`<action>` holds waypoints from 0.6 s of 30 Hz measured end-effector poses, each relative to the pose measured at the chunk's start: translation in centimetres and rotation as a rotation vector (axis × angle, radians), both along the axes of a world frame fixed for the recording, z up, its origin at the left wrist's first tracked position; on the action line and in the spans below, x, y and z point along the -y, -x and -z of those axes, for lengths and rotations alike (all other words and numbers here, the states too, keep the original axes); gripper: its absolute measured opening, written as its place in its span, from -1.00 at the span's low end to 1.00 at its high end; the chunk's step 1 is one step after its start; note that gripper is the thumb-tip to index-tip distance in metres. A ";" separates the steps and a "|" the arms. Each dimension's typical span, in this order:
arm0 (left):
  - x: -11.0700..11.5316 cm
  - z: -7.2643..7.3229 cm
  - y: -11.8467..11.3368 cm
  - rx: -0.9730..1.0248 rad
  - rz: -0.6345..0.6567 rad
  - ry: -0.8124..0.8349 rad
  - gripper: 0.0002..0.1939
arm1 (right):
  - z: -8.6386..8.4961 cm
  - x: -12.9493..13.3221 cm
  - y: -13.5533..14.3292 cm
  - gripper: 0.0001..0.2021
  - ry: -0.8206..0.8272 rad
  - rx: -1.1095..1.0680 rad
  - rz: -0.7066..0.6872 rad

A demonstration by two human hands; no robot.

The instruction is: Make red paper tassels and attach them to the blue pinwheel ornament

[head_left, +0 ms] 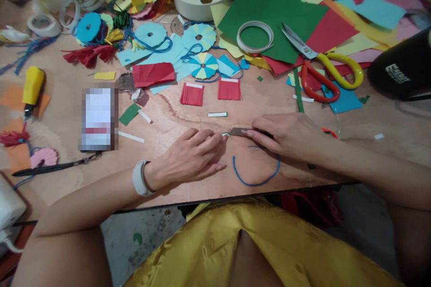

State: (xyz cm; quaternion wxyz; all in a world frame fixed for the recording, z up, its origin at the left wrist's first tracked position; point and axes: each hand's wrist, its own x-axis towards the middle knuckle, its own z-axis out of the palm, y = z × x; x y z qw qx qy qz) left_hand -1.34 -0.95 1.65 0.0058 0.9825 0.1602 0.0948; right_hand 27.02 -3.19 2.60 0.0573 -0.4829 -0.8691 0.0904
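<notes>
My left hand (pixel 193 152) lies at the middle of the table, fingers curled together, tips pressing on a small green paper piece with a white strip (pixel 226 134). Across from it, my right hand (pixel 281 134) grips a flat grey blade (pixel 238 132) whose tip is close to that piece. Most of what the right hand holds is hidden by its fingers. Below the hands, a blue cord (pixel 256 184) curves on the wood. Just above lies another green strip with white tape (pixel 217 115), and beyond it are two fringed red papers (pixel 191 94), (pixel 229 89).
Scissors (pixel 319 65) with red and yellow handles lie on coloured paper (pixel 266 4). A black mug (pixel 400 69) stands at right. A phone (pixel 97 119) and a yellow cutter (pixel 33 85) lie at left. Tape rolls (pixel 43 24), paper rosettes (pixel 203 66) and tassels (pixel 90 55) fill the back.
</notes>
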 end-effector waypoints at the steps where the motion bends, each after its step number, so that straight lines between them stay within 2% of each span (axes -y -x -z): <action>1: 0.0 0.0 0.0 -0.003 -0.001 -0.001 -0.47 | 0.0 0.0 0.0 -0.63 -0.003 0.000 0.000; 12: -0.1 -0.2 0.1 -0.031 0.015 -0.003 -0.44 | -0.3 0.1 -0.2 -0.66 -0.025 -0.007 0.021; 18: -0.1 -0.2 0.1 -0.006 0.006 -0.011 -0.42 | -0.2 0.5 0.0 -0.63 -0.042 -0.023 -0.023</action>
